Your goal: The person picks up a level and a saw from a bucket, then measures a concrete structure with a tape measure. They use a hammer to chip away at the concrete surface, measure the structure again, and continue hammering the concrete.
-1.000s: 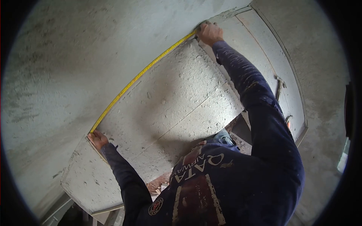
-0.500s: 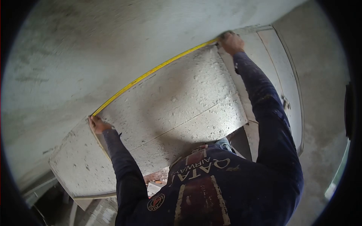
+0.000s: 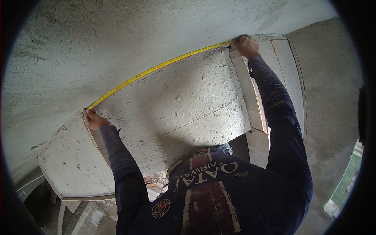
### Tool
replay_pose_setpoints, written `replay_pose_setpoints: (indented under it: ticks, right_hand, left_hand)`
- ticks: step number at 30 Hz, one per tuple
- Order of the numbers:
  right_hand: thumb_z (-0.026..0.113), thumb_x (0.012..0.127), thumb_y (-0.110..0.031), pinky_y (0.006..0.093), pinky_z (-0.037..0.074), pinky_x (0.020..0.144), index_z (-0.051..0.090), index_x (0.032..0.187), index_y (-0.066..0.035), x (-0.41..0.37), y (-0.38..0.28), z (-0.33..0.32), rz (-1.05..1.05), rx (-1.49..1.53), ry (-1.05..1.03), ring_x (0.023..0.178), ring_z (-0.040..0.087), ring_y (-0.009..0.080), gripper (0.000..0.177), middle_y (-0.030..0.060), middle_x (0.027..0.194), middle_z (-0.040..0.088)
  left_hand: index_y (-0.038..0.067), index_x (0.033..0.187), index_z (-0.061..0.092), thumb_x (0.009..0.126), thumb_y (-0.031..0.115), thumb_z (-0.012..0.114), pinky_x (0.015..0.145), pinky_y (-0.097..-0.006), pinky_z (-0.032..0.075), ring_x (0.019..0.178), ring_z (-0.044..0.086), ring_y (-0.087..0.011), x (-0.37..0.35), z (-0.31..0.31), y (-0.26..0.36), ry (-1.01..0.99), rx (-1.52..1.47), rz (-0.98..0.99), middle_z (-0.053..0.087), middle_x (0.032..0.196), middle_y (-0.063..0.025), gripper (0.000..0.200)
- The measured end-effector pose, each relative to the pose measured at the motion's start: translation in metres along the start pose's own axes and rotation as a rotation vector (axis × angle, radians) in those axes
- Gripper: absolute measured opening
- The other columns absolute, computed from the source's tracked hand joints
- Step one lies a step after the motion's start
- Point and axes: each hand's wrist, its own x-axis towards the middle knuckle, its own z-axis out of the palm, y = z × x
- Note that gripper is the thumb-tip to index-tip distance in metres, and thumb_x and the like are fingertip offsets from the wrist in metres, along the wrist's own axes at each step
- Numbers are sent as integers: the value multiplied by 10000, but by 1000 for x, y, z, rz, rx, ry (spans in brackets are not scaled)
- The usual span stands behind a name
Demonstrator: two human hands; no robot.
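A yellow tape measure (image 3: 156, 67) is stretched along the upper edge of a pale, pitted board (image 3: 192, 92), where the board meets the plastered wall (image 3: 98, 51). My left hand (image 3: 94, 119) pinches the tape's left end at the board's left corner. At the far right corner, my right hand (image 3: 247, 47) is closed round the other end; its fingers hide most of what lies under them. Between the hands the blade bows slightly upward. A thin line crosses the board lengthwise.
Another speckled panel (image 3: 78, 166) adjoins on the left, with a lighter strip along its lower edge. More panels (image 3: 284, 58) stand at the right, beside a grey wall (image 3: 329, 86). Rubble (image 3: 156, 185) shows below the board, and a green surface (image 3: 346, 176) lies at lower right.
The view has shifted a little, and the left hand appears slightly farther left and higher in it. Both hands keep hold of the tape measure at the same corners.
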Motion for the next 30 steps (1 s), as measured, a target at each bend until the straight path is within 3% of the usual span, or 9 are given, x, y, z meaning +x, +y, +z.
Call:
replay_pose_setpoints:
  ticks: [25,27,30]
  right_hand:
    - [614,859,-420,489,526,898,737,1057,-127,3,10,19,-51,2,147,997,676,391,374,184,1055,710]
    - [635,868,-462,528,480,944,720,1065,-123,5,11,21,-33,36,95,1079,644,392,400,182,1100,690]
    - [636,868,-462,526,480,944,719,1066,-127,4,11,22,-27,41,98,1076,644,394,398,183,1089,691]
  left_hand:
    - [-54,1198,647,983,56,612,743,-251,569,882,675,-176,5,-3,-3,-25,0,10,698,1066,-125,244]
    - [-55,1199,644,985,57,610,744,-253,569,884,676,-178,5,-2,-2,-29,3,9,697,1068,-126,244]
    - [-57,1203,639,987,61,608,743,-251,567,881,676,-179,4,-1,-1,-24,22,5,694,1072,-126,248]
